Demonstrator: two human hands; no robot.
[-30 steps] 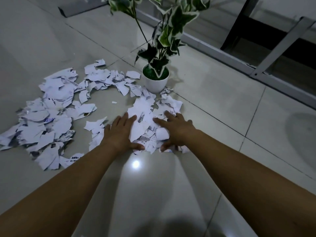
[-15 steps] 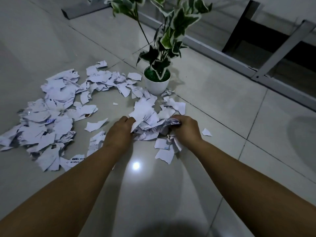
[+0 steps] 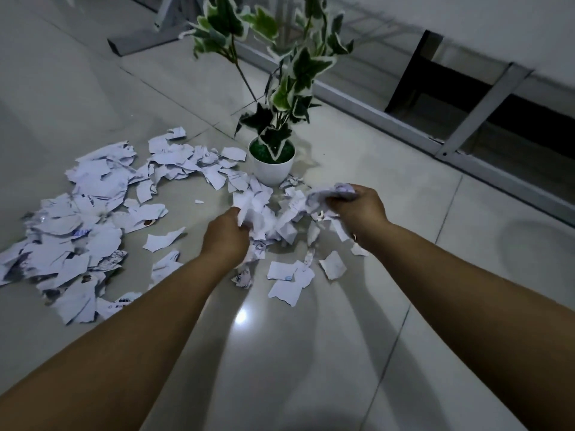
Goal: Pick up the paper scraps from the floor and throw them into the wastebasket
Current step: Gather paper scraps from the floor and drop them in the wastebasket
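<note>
White paper scraps (image 3: 267, 219) bunched between left hand (image 3: 225, 234) – right hand (image 3: 357, 206)

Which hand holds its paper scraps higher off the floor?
The right hand: its crumpled bunch of scraps is lifted clear, while the left hand grips scraps at the pile.

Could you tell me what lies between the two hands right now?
In the head view, a bunch of paper scraps spans from the left hand to the right hand; both grip it.
</note>
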